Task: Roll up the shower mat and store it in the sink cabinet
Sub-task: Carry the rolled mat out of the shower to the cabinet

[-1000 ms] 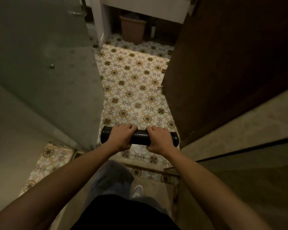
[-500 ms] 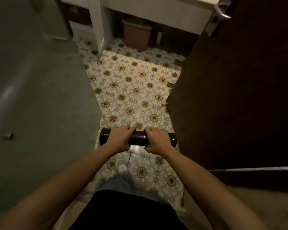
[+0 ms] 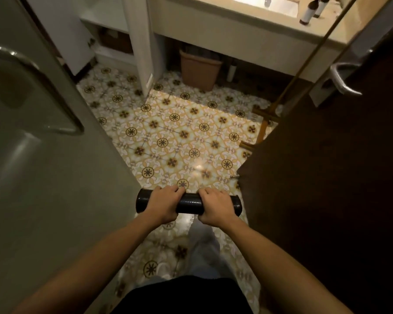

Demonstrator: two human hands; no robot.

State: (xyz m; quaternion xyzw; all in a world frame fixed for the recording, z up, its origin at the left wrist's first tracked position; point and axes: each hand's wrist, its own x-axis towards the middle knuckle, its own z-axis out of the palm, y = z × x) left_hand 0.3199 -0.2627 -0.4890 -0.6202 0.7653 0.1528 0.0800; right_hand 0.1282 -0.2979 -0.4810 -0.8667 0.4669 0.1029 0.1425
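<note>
The shower mat [image 3: 188, 203] is a tight black roll, held level in front of me above the patterned floor. My left hand [image 3: 161, 206] wraps its left half and my right hand [image 3: 216, 208] wraps its right half; both ends stick out past my fists. Ahead stands the white sink cabinet [image 3: 213, 32], with the basin [image 3: 279, 5] on top and an open space underneath. To its left a narrower white compartment with shelves [image 3: 107, 45] stands open.
A glass shower door with a metal handle [image 3: 39, 91] fills the left. A dark wooden door with a lever handle [image 3: 343, 80] fills the right. Under the sink stand a brown bin [image 3: 199, 70] and a white bottle [image 3: 231, 73]. Dark bottles [image 3: 307, 10] stand on the counter. A wooden-handled tool [image 3: 266, 123] leans by the door.
I have walked forward between the two doors toward the sink cabinet, and the view has tilted up to show the countertop. Both hands keep the same hold on the rolled mat.
</note>
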